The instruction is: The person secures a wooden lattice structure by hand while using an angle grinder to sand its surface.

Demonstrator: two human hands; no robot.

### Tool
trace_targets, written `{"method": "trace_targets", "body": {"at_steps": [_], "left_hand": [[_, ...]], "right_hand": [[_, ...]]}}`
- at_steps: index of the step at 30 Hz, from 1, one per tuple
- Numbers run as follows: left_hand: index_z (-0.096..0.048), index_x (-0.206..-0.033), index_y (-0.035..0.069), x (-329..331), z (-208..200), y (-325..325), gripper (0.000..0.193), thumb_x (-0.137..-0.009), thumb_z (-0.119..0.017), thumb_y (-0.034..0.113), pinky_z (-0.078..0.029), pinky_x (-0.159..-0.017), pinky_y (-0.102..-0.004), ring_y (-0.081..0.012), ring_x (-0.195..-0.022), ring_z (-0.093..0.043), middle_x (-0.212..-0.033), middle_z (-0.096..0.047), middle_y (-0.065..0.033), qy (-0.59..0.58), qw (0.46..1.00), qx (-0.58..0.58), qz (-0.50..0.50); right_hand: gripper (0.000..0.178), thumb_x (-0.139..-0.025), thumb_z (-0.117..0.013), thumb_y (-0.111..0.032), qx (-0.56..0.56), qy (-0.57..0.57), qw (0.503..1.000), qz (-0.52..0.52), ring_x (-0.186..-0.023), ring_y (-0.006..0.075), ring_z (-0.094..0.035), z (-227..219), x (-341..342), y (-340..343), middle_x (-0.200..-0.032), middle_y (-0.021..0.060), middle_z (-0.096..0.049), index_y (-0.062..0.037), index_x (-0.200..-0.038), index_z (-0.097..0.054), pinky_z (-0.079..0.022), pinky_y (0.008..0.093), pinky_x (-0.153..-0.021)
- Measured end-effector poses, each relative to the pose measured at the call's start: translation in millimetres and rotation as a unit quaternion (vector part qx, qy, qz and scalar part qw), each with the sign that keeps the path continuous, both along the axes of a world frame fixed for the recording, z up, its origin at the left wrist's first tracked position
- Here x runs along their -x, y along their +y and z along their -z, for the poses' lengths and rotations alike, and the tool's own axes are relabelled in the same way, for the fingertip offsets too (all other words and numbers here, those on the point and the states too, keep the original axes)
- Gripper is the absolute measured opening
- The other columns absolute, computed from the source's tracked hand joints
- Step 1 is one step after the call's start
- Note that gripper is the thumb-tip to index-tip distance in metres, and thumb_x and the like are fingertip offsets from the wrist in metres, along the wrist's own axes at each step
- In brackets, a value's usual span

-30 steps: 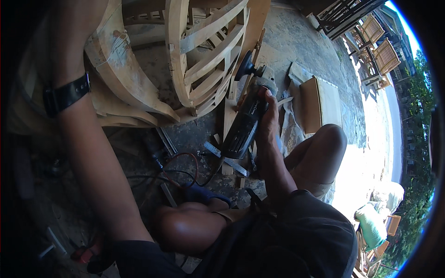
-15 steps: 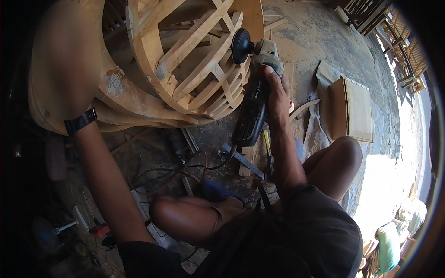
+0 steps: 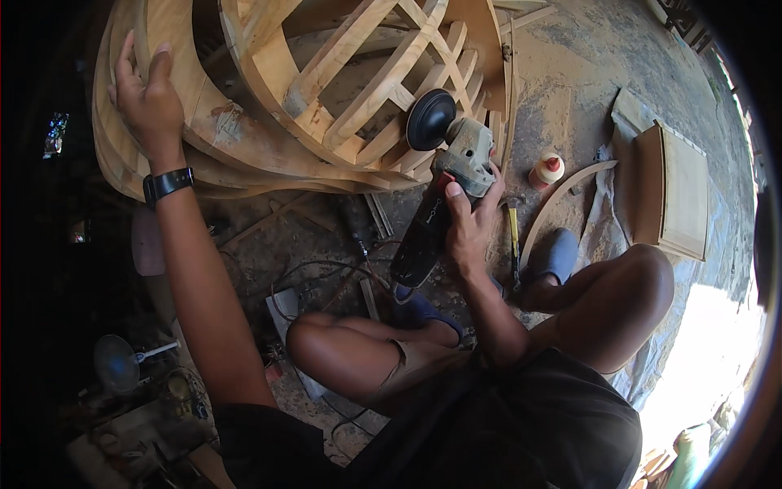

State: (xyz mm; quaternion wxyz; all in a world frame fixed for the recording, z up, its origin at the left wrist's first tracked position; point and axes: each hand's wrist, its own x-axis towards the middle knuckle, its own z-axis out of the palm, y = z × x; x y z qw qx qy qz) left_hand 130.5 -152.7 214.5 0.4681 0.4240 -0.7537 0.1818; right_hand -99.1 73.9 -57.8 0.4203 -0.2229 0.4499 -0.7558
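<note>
My right hand (image 3: 472, 220) is wrapped round the black body of an angle grinder (image 3: 432, 216), thumb on top. The grinder's round black pad (image 3: 431, 120) is close to the lattice slats of a curved wooden frame (image 3: 358, 122); whether it touches them I cannot tell. On the left, my left hand (image 3: 151, 102) rests against the frame's outer curved ribs, fingers stretched out and thumb apart. A whitish rough patch (image 3: 230, 122) marks the rib to the right of that hand. The grinder's cable drops from its lower end toward the floor.
On the floor to the right are a glue bottle (image 3: 546, 170) with a red cap, a curved wooden strip (image 3: 562, 200), a hammer (image 3: 513, 236) and a wooden box-like piece (image 3: 672, 191). Cables (image 3: 326, 265) lie tangled below the frame. A round disc tool (image 3: 116, 364) stands lower left.
The view has shifted, bringing the glue bottle into full sight. My left hand, blurred before, now shows clearly on the ribs. The grinder has tilted, with its pad turned more toward view.
</note>
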Motion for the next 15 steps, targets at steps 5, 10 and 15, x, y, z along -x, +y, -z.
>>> {"method": "trace_targets", "body": {"at_steps": [5,10,15], "left_hand": [[-0.057,-0.139,0.006,4,-2,-1,0.057,-0.092,-0.066,0.038,-0.012,-0.123,-0.0472,-0.0322,-0.130,-0.055,-0.130,-0.067,-0.0179,-0.008,1.000,0.018,0.000],[-0.057,-0.138,0.006,7,1,2,0.056,-0.092,-0.066,0.038,-0.012,-0.123,-0.0459,-0.0325,-0.130,-0.055,-0.133,-0.065,-0.0191,0.002,1.000,0.017,0.004],[-0.058,-0.137,0.006,-7,-2,-11,0.055,-0.092,-0.068,0.035,-0.017,-0.121,-0.0442,-0.0327,-0.126,-0.057,-0.131,-0.066,-0.0187,0.007,0.999,0.008,0.035]], "right_hand": [[0.082,-0.092,-0.071,-0.021,0.002,0.148,0.987,0.057,-0.125,0.0255,-0.047,-23,-23,-6,-0.136,0.0190,-0.041,0.0042,-0.150,-0.018,-0.036,0.0390,-0.109],[0.080,-0.093,-0.073,-0.032,0.034,0.073,0.995,0.063,-0.124,0.0234,-0.047,-29,-31,-6,-0.135,0.0172,-0.043,0.0037,-0.148,-0.026,-0.035,0.0380,-0.109],[0.081,-0.092,-0.072,-0.021,0.015,0.051,0.998,0.042,-0.125,0.0254,-0.046,-16,-33,0,-0.136,0.0201,-0.039,0.0055,-0.149,-0.020,-0.036,0.0388,-0.109]]}}
